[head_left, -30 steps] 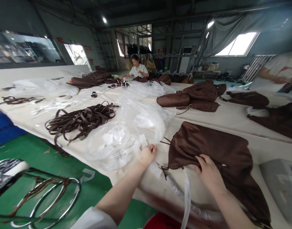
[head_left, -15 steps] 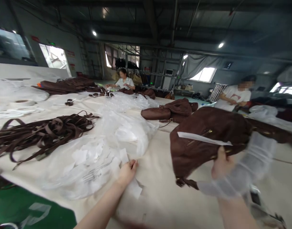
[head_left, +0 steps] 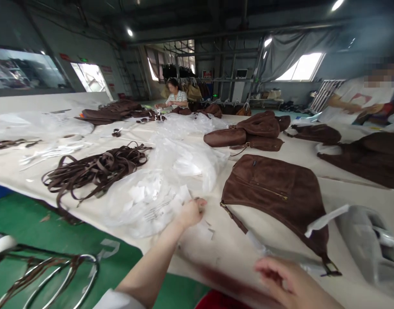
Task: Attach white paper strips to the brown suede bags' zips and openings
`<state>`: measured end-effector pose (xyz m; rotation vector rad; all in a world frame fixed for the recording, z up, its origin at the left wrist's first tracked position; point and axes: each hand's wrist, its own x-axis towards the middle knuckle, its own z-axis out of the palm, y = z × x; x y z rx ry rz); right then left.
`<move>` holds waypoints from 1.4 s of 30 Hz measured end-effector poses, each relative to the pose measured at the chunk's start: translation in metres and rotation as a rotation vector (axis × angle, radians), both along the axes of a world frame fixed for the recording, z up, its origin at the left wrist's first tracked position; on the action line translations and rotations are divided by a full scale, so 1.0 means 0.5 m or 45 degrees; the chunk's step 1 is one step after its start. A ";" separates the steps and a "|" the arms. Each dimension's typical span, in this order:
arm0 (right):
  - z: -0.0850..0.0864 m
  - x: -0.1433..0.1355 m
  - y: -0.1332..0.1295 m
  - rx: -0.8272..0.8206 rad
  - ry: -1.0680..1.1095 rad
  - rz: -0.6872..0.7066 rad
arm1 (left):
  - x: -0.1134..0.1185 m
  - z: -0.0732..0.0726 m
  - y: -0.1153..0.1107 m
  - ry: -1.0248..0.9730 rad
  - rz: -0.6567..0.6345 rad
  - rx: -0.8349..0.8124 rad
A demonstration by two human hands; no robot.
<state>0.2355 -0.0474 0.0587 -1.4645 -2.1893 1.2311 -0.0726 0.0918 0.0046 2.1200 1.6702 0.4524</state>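
Tabletop (head_left: 235, 249): bag (head_left: 271, 184) beyond right hand (head_left: 289, 279).

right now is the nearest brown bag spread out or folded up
Spread out: the bag lies flat on the table, its zip facing up.

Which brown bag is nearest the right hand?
The flat-lying dark-brown bag with its brass-coloured zip facing up, just beyond the right hand; the other brown bags lie farther from that hand on the cream-covered table.
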 end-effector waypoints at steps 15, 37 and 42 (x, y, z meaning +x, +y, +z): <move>-0.025 -0.005 -0.007 -0.039 0.033 -0.058 | -0.021 0.039 0.001 0.392 -0.275 -0.079; -0.043 -0.046 0.027 0.052 0.498 -0.317 | 0.186 0.150 -0.098 -1.396 -0.095 -0.474; -0.049 -0.072 0.032 -0.157 0.518 -0.342 | 0.265 0.121 -0.123 -1.483 -0.129 -0.609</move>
